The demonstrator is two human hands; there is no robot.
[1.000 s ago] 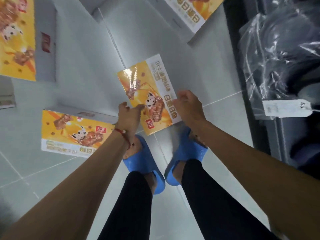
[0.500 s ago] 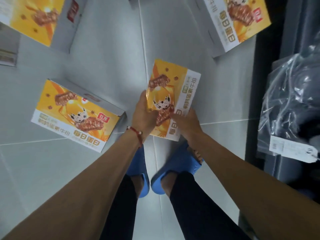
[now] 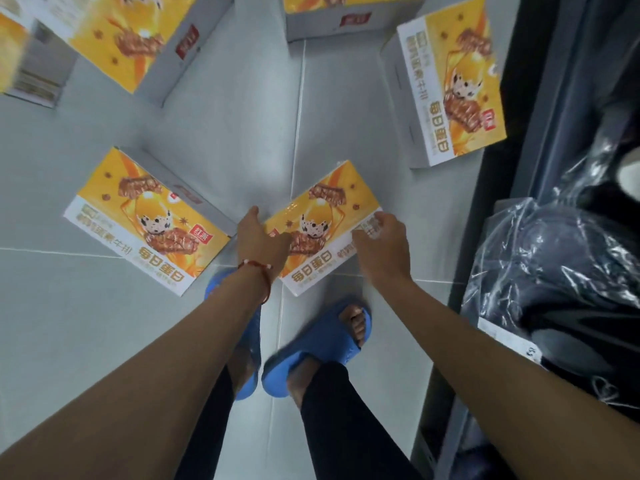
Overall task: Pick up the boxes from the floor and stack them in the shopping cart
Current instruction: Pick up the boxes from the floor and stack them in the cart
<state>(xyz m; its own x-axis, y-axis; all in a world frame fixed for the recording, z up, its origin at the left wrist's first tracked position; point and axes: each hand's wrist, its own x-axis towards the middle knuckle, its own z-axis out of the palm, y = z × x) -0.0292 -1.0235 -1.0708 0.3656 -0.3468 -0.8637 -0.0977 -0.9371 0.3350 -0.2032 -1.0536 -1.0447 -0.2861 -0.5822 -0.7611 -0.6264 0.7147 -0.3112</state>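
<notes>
A yellow and white snack box point(image 3: 329, 216) is held between both hands above the grey tiled floor, just ahead of my feet. My left hand point(image 3: 258, 237) grips its left edge, thumb on the printed face. My right hand point(image 3: 382, 242) grips its right edge at the white strip. A second box of the same kind point(image 3: 138, 216) lies on the floor to the left. Another box point(image 3: 450, 84) lies at the upper right beside the dark shelf. More boxes point(image 3: 131, 32) sit at the top left and top middle point(image 3: 346, 15). No shopping cart is in view.
A dark shelf unit point(image 3: 540, 98) runs down the right side, holding dark goods wrapped in clear plastic point(image 3: 554, 271) with a white tag. My feet in blue slippers point(image 3: 322, 344) stand on the tiles below the held box.
The held box has turned in my hands, its long side now running across, and my right hand has shifted to its right edge. The view has tilted so more boxes show at the top.
</notes>
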